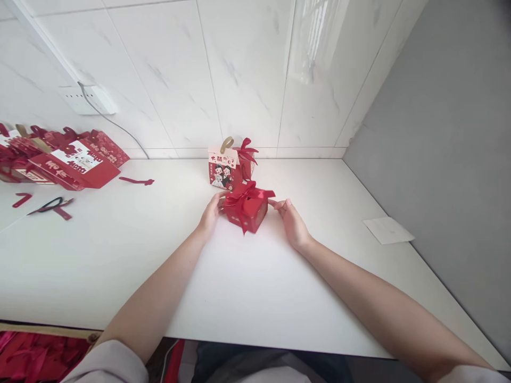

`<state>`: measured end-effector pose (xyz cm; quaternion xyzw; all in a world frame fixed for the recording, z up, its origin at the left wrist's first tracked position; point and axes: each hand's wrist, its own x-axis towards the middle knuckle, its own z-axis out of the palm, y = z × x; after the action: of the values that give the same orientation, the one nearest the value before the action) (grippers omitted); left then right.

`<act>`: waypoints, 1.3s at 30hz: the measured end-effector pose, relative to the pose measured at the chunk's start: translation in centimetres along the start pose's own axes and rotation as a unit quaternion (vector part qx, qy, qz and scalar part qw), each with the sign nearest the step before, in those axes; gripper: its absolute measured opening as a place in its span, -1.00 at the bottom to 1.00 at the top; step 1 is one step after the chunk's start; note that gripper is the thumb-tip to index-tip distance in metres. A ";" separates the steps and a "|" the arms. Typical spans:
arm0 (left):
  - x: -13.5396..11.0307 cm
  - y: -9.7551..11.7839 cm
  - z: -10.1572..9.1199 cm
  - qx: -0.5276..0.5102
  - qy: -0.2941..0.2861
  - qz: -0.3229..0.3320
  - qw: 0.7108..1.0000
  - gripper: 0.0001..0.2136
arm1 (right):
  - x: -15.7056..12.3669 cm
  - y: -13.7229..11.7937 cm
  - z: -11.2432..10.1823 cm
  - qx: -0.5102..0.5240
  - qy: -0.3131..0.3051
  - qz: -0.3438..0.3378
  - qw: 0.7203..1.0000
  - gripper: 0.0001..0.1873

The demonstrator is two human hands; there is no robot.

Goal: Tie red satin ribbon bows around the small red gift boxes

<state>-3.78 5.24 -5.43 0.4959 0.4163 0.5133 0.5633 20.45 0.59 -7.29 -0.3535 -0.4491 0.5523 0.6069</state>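
A small red gift box with a red ribbon bow on top sits on the white table. My left hand touches its left side with fingers curled against it. Just right of the box, my right hand is open with fingers stretched toward it, a small gap between. Behind the box stand a cream and red box with a cartoon couple and a loop handle and another red box with a bow, close to the wall.
A pile of flat red box blanks lies at the far left with loose red ribbon strips and a dark strip nearby. A white paper lies at the right by the grey wall. A wall socket with cable is above left.
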 end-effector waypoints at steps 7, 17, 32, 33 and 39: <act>-0.5 3.3 -0.6 0.023 -0.040 -0.021 0.999 -0.41 | -0.3 0.0 -0.1 0.024 0.025 0.038 0.999 -0.53; -1.8 4.7 -0.3 0.074 -0.167 -0.001 0.983 -0.60 | -0.8 -0.2 0.1 -0.060 -0.058 0.028 0.996 -0.62; -2.1 5.1 0.0 0.041 -0.168 0.000 0.985 -0.80 | -1.0 -0.2 0.1 -0.086 -0.067 0.024 0.994 -0.61; -2.1 5.1 0.1 0.029 -0.169 -0.006 0.985 -0.81 | -1.0 -0.2 0.1 -0.088 -0.068 0.023 0.994 -0.61; -2.2 5.1 0.5 -0.003 -0.140 -0.008 0.990 -0.69 | -1.1 -0.4 0.2 -0.091 -0.082 -0.007 0.992 -0.59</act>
<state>-4.36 2.91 -0.41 0.5577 0.3360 0.4354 0.6216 20.42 -0.59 -7.01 -0.3579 -0.5482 0.5316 0.5374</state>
